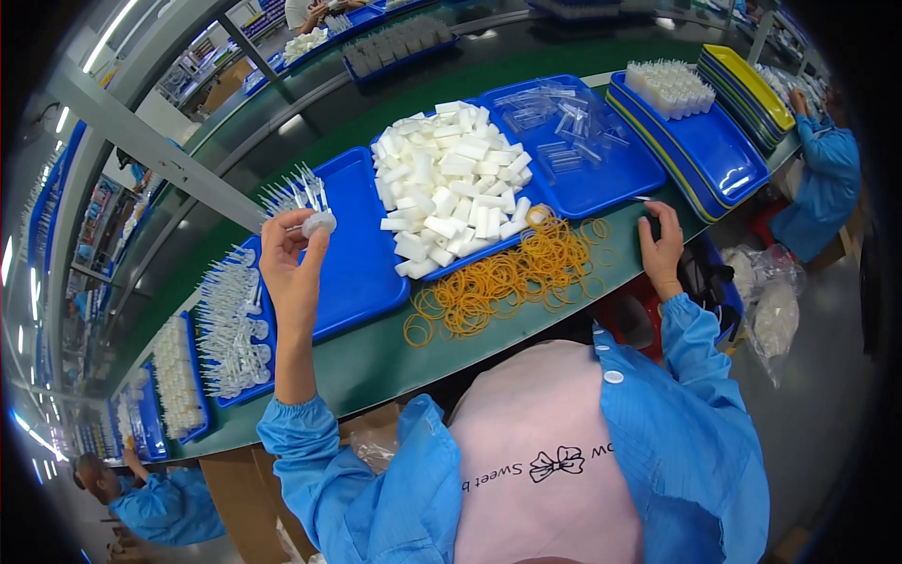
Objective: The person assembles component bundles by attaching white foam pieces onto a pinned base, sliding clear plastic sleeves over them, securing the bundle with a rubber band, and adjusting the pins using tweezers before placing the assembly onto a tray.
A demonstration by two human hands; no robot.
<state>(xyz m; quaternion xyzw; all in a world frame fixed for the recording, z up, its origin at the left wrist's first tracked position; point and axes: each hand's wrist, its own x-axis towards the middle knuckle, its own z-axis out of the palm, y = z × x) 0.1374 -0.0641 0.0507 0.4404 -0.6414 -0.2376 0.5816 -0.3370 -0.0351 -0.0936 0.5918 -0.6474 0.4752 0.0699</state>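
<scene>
My left hand (293, 254) is raised over the left end of an empty-looking blue tray (352, 282), its fingers closed on a bundle of thin white sticks (321, 224). The bundle's rounded, whitish end faces me, and the pointed ends fan upward. At the table's near edge, my right hand (663, 242) has its thumb and fingers apart. A thin white piece (642, 198) lies by its fingertips; I cannot tell whether they touch. Between my hands is a loose pile of orange rubber bands (526, 268). Behind it, white foam-like blocks (456, 179) are heaped on a blue tray.
A blue tray (620, 179) holds clear plastic pieces (568, 122). Stacked trays (723, 169) stand at right, with white bundles (669, 86) on top. Left, another tray carries white stick bundles (230, 324). Co-workers sit at right (822, 179) and lower left (164, 503).
</scene>
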